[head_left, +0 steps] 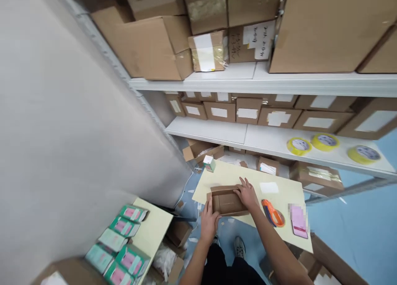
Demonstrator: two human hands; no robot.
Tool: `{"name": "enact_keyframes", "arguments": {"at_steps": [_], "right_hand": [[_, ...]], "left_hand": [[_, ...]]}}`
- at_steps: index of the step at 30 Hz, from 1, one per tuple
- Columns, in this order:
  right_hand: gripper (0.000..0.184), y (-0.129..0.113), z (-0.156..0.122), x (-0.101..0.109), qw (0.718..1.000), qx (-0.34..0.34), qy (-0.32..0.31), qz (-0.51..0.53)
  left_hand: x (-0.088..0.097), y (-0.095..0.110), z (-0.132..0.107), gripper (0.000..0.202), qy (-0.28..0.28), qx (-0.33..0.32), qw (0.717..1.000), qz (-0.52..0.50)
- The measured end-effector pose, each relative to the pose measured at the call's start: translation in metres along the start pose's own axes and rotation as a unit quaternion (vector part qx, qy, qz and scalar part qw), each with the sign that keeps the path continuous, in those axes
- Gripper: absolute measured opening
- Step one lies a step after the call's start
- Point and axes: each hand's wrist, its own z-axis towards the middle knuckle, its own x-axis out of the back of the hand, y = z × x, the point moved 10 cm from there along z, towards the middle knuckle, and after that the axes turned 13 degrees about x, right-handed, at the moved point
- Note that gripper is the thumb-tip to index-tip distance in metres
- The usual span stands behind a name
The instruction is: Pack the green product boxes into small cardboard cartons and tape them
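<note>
A small brown cardboard box [228, 204] with its top side open is at the near edge of the pale yellow table [221, 175]. Inside it, the folded cardboard of the bottom shows. My left hand [209, 219] grips the box's left end, thumb and fingers at the wall. At the right end, my right hand [247, 193] holds the far corner, some fingers extended past the rim. Right of that hand lies an orange tape dispenser [274, 214]. A white sheet of paper [269, 188] is beyond it. A small green and white box [209, 164] stands at the table's far left corner.
A pink flat object [299, 221], partly pixelated, lies at the table's right end. Several green boxes [128, 258] cover part of a side table at lower left. Behind, shelves [217, 130] carry cartons and yellow tape rolls [299, 146]. A white wall [77, 132] bounds the left.
</note>
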Motion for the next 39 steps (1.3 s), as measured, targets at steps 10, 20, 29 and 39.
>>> {"name": "enact_keyframes", "arguments": {"at_steps": [10,20,29,39], "right_hand": [[0.029,-0.104,-0.006,-0.052,0.993,0.093,-0.061,0.037],[0.069,-0.357,-0.046,-0.134,0.932,0.331,-0.065,0.136],[0.060,-0.564,-0.158,-0.243,0.874,0.431,-0.161,0.158],[0.059,-0.723,-0.206,-0.346,0.812,0.526,-0.233,0.092]], "left_hand": [[0.033,-0.075,-0.089,0.005,0.046,0.123,0.991,0.000],[0.076,-0.198,-0.251,0.008,0.144,0.275,0.949,-0.055],[0.105,-0.336,-0.443,0.002,0.182,0.392,0.898,-0.086],[0.112,-0.407,-0.552,0.005,0.182,0.460,0.864,-0.097]]}}
